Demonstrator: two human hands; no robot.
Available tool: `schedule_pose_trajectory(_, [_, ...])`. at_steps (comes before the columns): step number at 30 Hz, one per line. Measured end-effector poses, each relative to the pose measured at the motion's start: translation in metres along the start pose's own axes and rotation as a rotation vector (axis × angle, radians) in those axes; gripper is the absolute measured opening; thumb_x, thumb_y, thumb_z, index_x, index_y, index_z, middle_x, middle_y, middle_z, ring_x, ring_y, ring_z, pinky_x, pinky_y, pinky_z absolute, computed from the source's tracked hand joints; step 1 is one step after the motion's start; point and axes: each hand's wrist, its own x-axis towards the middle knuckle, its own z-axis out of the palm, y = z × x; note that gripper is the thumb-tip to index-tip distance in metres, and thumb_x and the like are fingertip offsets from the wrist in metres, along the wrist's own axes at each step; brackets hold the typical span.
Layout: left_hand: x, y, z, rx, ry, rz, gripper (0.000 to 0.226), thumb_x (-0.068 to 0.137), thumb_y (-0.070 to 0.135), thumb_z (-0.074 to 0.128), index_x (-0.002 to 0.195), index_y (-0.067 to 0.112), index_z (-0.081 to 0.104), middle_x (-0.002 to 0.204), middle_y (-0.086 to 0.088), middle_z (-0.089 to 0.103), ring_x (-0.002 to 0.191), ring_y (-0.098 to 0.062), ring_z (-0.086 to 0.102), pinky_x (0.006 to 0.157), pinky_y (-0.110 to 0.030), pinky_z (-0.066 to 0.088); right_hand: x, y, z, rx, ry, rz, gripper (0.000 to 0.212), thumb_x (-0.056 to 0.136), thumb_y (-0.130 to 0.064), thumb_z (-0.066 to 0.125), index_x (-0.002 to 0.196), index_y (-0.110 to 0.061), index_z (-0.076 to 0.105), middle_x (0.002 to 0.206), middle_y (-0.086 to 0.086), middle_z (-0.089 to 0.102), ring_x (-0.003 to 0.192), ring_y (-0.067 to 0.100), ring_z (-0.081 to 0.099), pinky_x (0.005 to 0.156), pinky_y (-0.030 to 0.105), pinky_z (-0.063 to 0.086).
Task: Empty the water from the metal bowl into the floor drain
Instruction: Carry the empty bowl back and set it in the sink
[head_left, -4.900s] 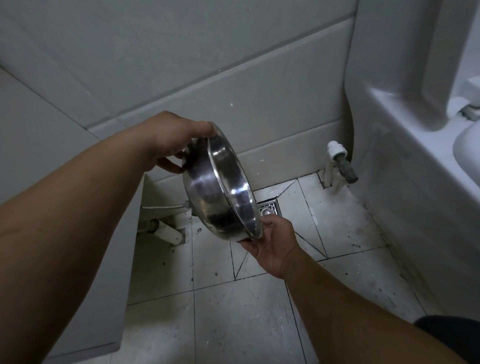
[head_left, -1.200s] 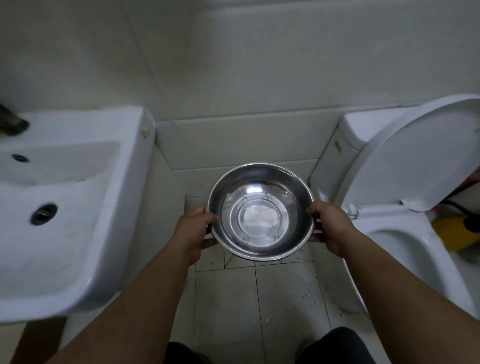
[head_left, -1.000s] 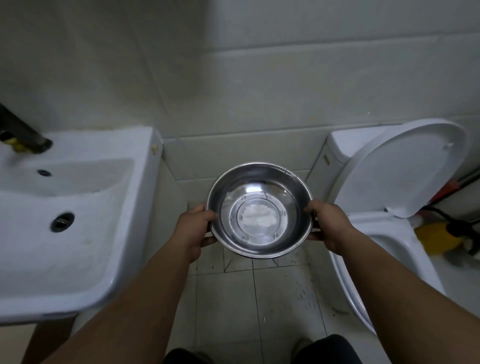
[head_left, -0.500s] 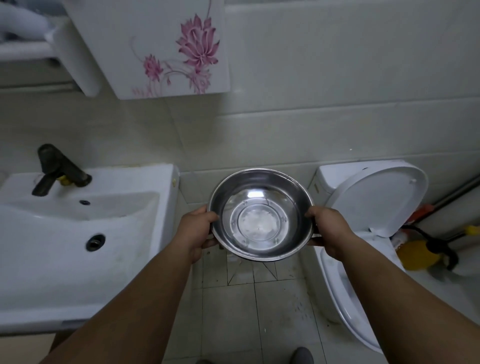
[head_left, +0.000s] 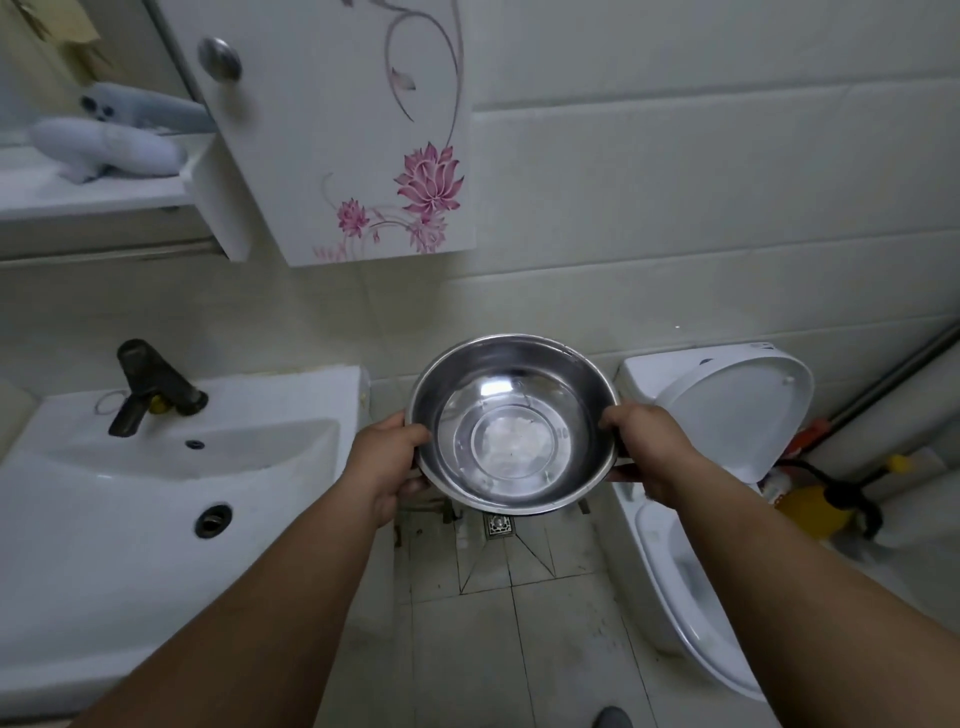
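Observation:
I hold a shiny round metal bowl level in front of me, its mouth facing up, high above the floor. My left hand grips its left rim and my right hand grips its right rim. The inside looks bare and reflective; I cannot tell whether any water is in it. The small square metal floor drain lies on the tiled floor by the back wall, just below the bowl's near edge in the picture.
A white washbasin with a dark tap stands at the left. A white toilet with its lid raised stands at the right. A flowered wall cabinet hangs above. Pale floor tiles run between basin and toilet.
The bowl was held tipped on edge over the drain several seconds ago; now it is level. My view has risen over the last second, bringing the cabinet and drain into sight.

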Motion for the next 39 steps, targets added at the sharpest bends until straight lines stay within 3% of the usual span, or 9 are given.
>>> schedule_pose_trajectory(9, [-0.006, 0.006, -0.028, 0.042, -0.062, 0.098, 0.031, 0.088, 0.004, 0.066, 0.096, 0.033, 0.076, 0.072, 0.006, 0.08, 0.056, -0.01, 0.074, 0.048, -0.024, 0.057, -0.042, -0.001, 0.024, 0.075, -0.026, 0.015, 0.017, 0.093, -0.013, 0.058, 0.109, -0.013, 0.064, 0.096, 0.017, 0.062, 0.085, 0.031, 0.064, 0.075, 0.05, 0.063])
schedule_pose_trajectory(12, [-0.013, 0.002, -0.043, 0.039, -0.095, 0.113, 0.025, 0.091, 0.014, 0.068, 0.102, 0.035, 0.075, 0.081, 0.006, 0.081, 0.064, -0.01, 0.076, 0.056, -0.029, 0.062, -0.054, -0.001, 0.03, 0.143, -0.097, 0.036, 0.021, 0.097, -0.013, 0.057, 0.118, -0.013, 0.061, 0.104, 0.017, 0.061, 0.092, 0.036, 0.064, 0.084, 0.057, 0.063])
schedule_pose_trajectory(14, [-0.02, -0.001, -0.056, 0.016, -0.109, 0.114, 0.022, 0.093, 0.019, 0.069, 0.107, 0.034, 0.076, 0.085, 0.004, 0.082, 0.07, -0.014, 0.078, 0.065, -0.037, 0.066, -0.06, 0.002, 0.03, 0.234, -0.162, 0.053, 0.022, 0.099, -0.01, 0.056, 0.12, -0.008, 0.06, 0.106, 0.017, 0.061, 0.097, 0.036, 0.065, 0.079, 0.053, 0.065])
schedule_pose_trajectory(17, [-0.029, -0.006, -0.073, -0.037, -0.139, 0.108, 0.02, 0.095, 0.021, 0.069, 0.11, 0.032, 0.077, 0.092, -0.003, 0.083, 0.076, -0.021, 0.079, 0.064, -0.04, 0.065, -0.066, 0.004, 0.029, 0.342, -0.286, 0.058, 0.022, 0.098, -0.005, 0.055, 0.12, -0.007, 0.058, 0.101, 0.015, 0.063, 0.093, 0.032, 0.068, 0.075, 0.05, 0.067])
schedule_pose_trajectory(19, [-0.041, -0.008, -0.084, -0.05, -0.136, 0.122, 0.022, 0.095, 0.022, 0.069, 0.113, 0.032, 0.078, 0.096, -0.005, 0.083, 0.082, -0.024, 0.08, 0.065, -0.039, 0.065, -0.068, 0.002, 0.033, 0.332, -0.347, 0.053, 0.031, 0.098, -0.003, 0.054, 0.128, -0.008, 0.057, 0.107, 0.017, 0.061, 0.093, 0.031, 0.067, 0.082, 0.053, 0.064])
schedule_pose_trajectory(23, [-0.064, -0.012, -0.101, -0.09, -0.09, 0.138, 0.027, 0.095, 0.022, 0.07, 0.118, 0.035, 0.076, 0.102, -0.004, 0.082, 0.087, -0.024, 0.079, 0.065, -0.037, 0.063, -0.072, -0.004, 0.043, 0.331, -0.456, 0.025, 0.033, 0.098, -0.003, 0.053, 0.129, -0.01, 0.057, 0.117, 0.019, 0.057, 0.097, 0.034, 0.064, 0.075, 0.049, 0.064])
schedule_pose_trajectory(27, [-0.084, -0.016, -0.126, -0.148, -0.082, 0.123, 0.029, 0.093, 0.028, 0.073, 0.12, 0.037, 0.077, 0.111, -0.003, 0.081, 0.099, -0.028, 0.078, 0.077, -0.045, 0.064, -0.07, -0.004, 0.056, 0.332, -0.582, 0.026, 0.047, 0.097, -0.003, 0.052, 0.143, -0.014, 0.055, 0.123, 0.02, 0.057, 0.111, 0.04, 0.058, 0.082, 0.058, 0.059])
schedule_pose_trajectory(31, [-0.102, -0.024, -0.155, -0.208, -0.081, 0.094, 0.039, 0.084, 0.029, 0.077, 0.123, 0.033, 0.076, 0.124, -0.011, 0.076, 0.114, -0.037, 0.07, 0.087, -0.053, 0.061, -0.074, 0.0, 0.075, 0.35, -0.683, 0.052, 0.051, 0.093, -0.002, 0.057, 0.142, -0.018, 0.059, 0.129, 0.023, 0.059, 0.114, 0.041, 0.059, 0.083, 0.063, 0.06])
schedule_pose_trajectory(39, [-0.114, -0.032, -0.21, -0.25, -0.153, 0.123, 0.047, 0.084, 0.021, 0.075, 0.13, 0.03, 0.072, 0.14, -0.02, 0.065, 0.129, -0.044, 0.061, 0.094, -0.057, 0.058, -0.092, -0.005, 0.113, 0.329, -0.745, 0.034, 0.058, 0.081, -0.005, 0.067, 0.135, -0.026, 0.066, 0.138, 0.024, 0.057, 0.114, 0.042, 0.064, 0.079, 0.056, 0.063])
